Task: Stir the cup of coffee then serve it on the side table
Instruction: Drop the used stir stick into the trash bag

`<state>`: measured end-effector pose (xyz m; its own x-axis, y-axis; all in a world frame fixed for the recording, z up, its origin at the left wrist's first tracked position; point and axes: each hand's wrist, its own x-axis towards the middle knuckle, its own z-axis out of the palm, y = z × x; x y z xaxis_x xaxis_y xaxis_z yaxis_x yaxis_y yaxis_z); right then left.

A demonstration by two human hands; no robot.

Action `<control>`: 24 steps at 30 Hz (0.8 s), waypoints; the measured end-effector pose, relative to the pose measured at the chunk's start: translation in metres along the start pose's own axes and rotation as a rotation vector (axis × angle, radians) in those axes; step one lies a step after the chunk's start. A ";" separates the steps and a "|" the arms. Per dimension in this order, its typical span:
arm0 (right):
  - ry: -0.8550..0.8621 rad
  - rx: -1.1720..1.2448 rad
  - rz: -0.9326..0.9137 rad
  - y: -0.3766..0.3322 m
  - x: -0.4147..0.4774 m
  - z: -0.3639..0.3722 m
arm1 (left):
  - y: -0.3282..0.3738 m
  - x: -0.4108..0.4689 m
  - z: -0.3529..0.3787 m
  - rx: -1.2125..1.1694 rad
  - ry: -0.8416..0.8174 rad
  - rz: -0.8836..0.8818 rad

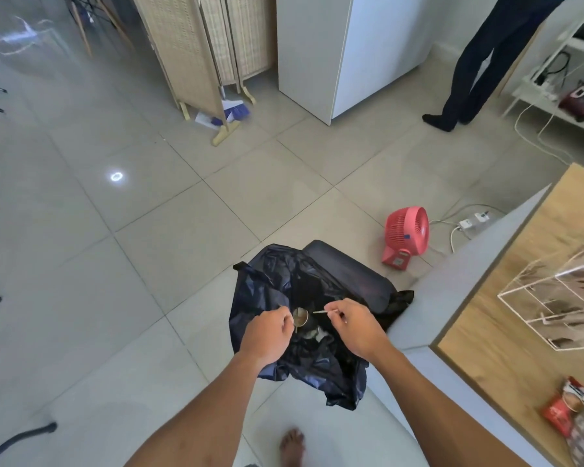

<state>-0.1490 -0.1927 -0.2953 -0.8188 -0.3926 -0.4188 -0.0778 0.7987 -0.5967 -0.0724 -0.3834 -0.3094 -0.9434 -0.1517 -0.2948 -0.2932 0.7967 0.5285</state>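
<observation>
Both hands met low in the centre of the frame, above an open black bin bag [317, 352] on the tiled floor [149, 230]. The left hand [267, 335] had its fingers curled in and held the cup of coffee [300, 317] by the side nearest it. The small cup showed brown liquid inside and hung over the mouth of the bag, between the two hands. The right hand [358, 326] pinched a thin pale stir stick [320, 311] between thumb and fingertips. The stick pointed left toward the cup's rim, with its tip just short of it and outside the cup.

A dark bin lid [348, 274] lay tilted behind the bag. To its right stood a pink fan [406, 234] on the floor, with a white power strip [476, 222] just beyond it. The wooden worktop [506, 332] filled the right edge of the frame and carried a clear plastic box [560, 298] and, lower down, a red packet [565, 407].

A woven folding screen [189, 45] stood at the upper left, with a blue-bristled brush [235, 107] at its foot. A white cabinet [317, 45] stood at the top centre. Another person's dark trouser legs [479, 62] showed at the upper right. A bare foot [292, 446] appeared at the bottom edge.
</observation>
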 end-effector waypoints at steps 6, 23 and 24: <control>-0.102 0.109 0.051 -0.005 0.025 0.008 | -0.011 0.001 0.005 -0.006 -0.020 -0.039; -0.084 0.161 0.191 0.007 0.007 -0.003 | -0.014 -0.006 0.003 0.003 -0.069 -0.050; -0.079 0.170 0.191 0.005 0.005 -0.004 | -0.010 -0.006 0.003 0.004 -0.071 -0.039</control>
<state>-0.1557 -0.1885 -0.2979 -0.7623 -0.2813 -0.5830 0.1763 0.7763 -0.6051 -0.0635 -0.3890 -0.3157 -0.9180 -0.1403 -0.3709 -0.3284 0.7934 0.5125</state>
